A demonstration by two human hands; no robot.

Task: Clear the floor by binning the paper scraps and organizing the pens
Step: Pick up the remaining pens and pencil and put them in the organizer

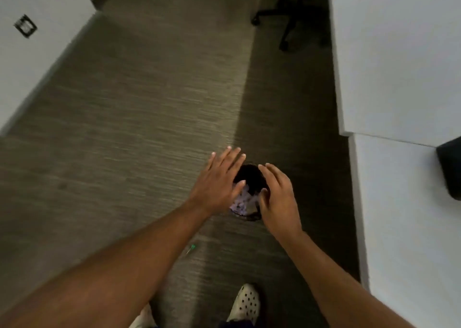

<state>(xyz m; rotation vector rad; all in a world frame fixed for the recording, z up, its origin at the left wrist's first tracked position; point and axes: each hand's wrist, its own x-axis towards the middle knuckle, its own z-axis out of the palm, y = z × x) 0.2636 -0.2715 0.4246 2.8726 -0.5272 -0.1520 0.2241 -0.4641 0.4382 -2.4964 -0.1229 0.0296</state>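
A small dark round bin (250, 175) stands on the carpet below my hands, with crumpled pale paper scraps (241, 201) showing inside it. My left hand (218, 183) hovers over the bin's left side, fingers spread and holding nothing. My right hand (278, 198) hovers over its right side, fingers loosely curved and apart, holding nothing too. A small green pen (191, 248) lies on the carpet nearer to me, just beside my left forearm. The hands hide much of the bin's rim.
White desk tops (399, 78) run along the right, with a dark object (450, 168) at the edge. A white surface (32, 53) fills the left corner. An office chair base (287, 20) stands at the far end of the carpet. My shoes (245, 302) are at the bottom.
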